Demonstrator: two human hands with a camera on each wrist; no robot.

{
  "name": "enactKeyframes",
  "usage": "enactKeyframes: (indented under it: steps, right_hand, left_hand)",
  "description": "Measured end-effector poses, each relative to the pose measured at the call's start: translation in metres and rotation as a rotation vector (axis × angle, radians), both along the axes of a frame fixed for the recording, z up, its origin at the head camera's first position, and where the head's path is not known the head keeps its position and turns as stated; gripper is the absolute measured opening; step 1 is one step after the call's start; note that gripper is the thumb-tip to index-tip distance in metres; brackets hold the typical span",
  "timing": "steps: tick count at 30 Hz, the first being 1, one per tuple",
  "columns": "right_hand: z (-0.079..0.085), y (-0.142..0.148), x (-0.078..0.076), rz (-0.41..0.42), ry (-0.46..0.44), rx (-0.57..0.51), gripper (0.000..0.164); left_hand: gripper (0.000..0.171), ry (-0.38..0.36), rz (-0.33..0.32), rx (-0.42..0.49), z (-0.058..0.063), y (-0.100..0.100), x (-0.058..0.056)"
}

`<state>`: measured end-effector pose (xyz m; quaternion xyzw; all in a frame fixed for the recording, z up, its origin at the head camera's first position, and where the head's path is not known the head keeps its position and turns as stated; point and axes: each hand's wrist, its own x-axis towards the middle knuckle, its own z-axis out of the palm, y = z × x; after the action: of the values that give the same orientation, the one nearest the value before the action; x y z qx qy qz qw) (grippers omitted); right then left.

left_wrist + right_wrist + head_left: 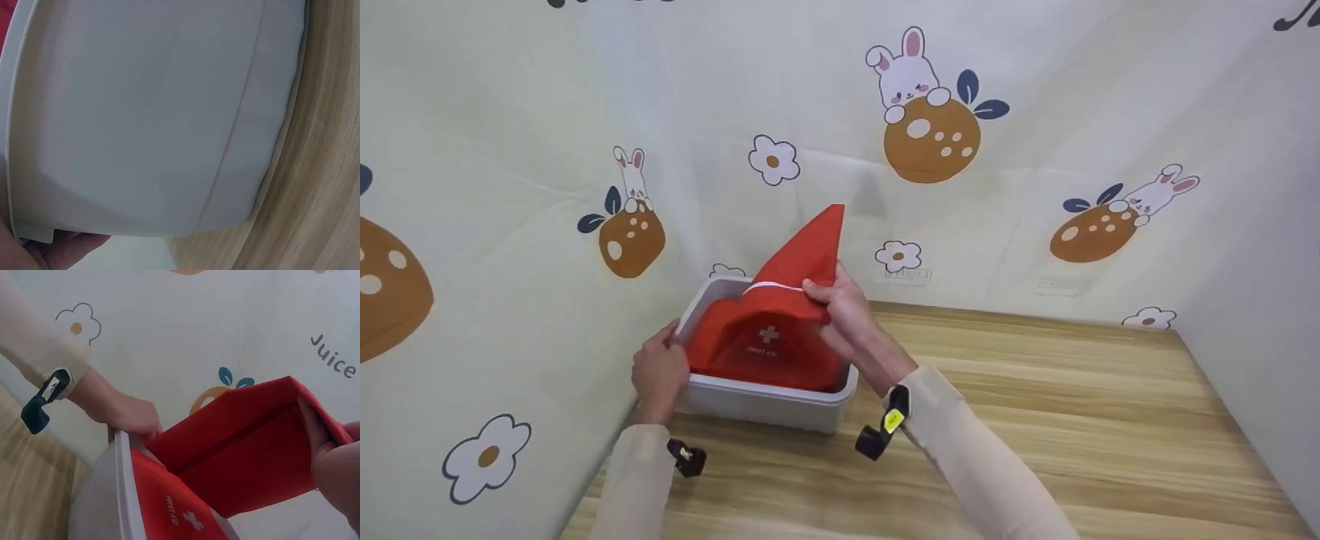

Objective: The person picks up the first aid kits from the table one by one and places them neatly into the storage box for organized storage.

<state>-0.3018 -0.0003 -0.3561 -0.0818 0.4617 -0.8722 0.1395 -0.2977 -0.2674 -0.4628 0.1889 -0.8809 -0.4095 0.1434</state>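
Note:
My left hand (660, 369) grips the rim of a light grey plastic bin (769, 405) at its left end. In the left wrist view, its fingers (76, 250) hook under the bin's lip. Red fabric printed with a white cross and "FIRST AID", a first aid bag (765, 366), lies inside the bin. Above it, my right hand (851, 315) pinches a red fabric piece (806, 247) with a white edge line, thumb on the near side. This piece stands up in a peak over the bin; in the right wrist view it shows a fold and a dark seam.
The bin stands on a wood-grain surface (1057, 420), close to the left wall. Pale fabric walls (825, 90) printed with rabbits, oranges and flowers enclose the left, back and right sides. A small black device is strapped at each wrist.

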Motion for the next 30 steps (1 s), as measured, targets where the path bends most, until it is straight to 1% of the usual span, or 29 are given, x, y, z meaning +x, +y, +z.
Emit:
enactKeyframes:
  steps: [2, 6, 9, 12, 16, 18, 20, 22, 24, 26, 30]
  right_hand:
    - [-0.009, -0.007, -0.002, 0.016, -0.006, -0.028, 0.051]
    - [-0.034, -0.012, -0.007, 0.002, -0.018, -0.039, 0.051]
    - [-0.052, -0.009, -0.010, -0.029, -0.039, 0.005, 0.051]
    - [-0.066, -0.004, -0.010, -0.058, -0.062, 0.073, 0.053]
    - [-0.078, -0.001, -0.006, -0.097, -0.094, 0.256, 0.052]
    - [-0.078, 0.000, -0.002, -0.126, -0.099, 0.396, 0.051]
    - [-0.074, 0.000, 0.003, -0.141, -0.098, 0.549, 0.050]
    - [-0.065, 0.002, 0.006, -0.137, -0.066, 0.672, 0.051]
    - [-0.055, 0.004, 0.010, -0.122, -0.037, 0.782, 0.052]
    - [-0.049, 0.007, 0.012, -0.102, -0.013, 0.868, 0.054]
    - [-0.047, 0.010, 0.014, -0.120, 0.009, 1.087, 0.068]
  left_hand:
    - [0.049, 0.001, 0.000, 0.012, -0.001, 0.000, 0.001]
    - [0.050, -0.016, -0.005, 0.029, -0.001, 0.001, 0.002]
    - [0.051, -0.033, -0.001, 0.039, -0.001, 0.000, 0.003]
    - [0.051, -0.051, 0.000, 0.059, 0.000, -0.001, 0.003]
    - [0.052, -0.071, -0.003, 0.073, 0.001, 0.000, 0.002]
    - [0.052, -0.074, 0.001, 0.072, 0.001, 0.000, 0.002]
    - [0.052, -0.071, 0.001, 0.066, 0.001, 0.001, 0.002]
    - [0.052, -0.071, 0.001, 0.072, 0.001, 0.002, 0.001]
    - [0.051, -0.072, -0.001, 0.075, 0.002, 0.003, 0.000]
    - [0.051, -0.077, -0.002, 0.076, 0.004, 0.003, 0.000]
    - [0.051, -0.080, -0.001, 0.070, 0.005, 0.003, 0.000]
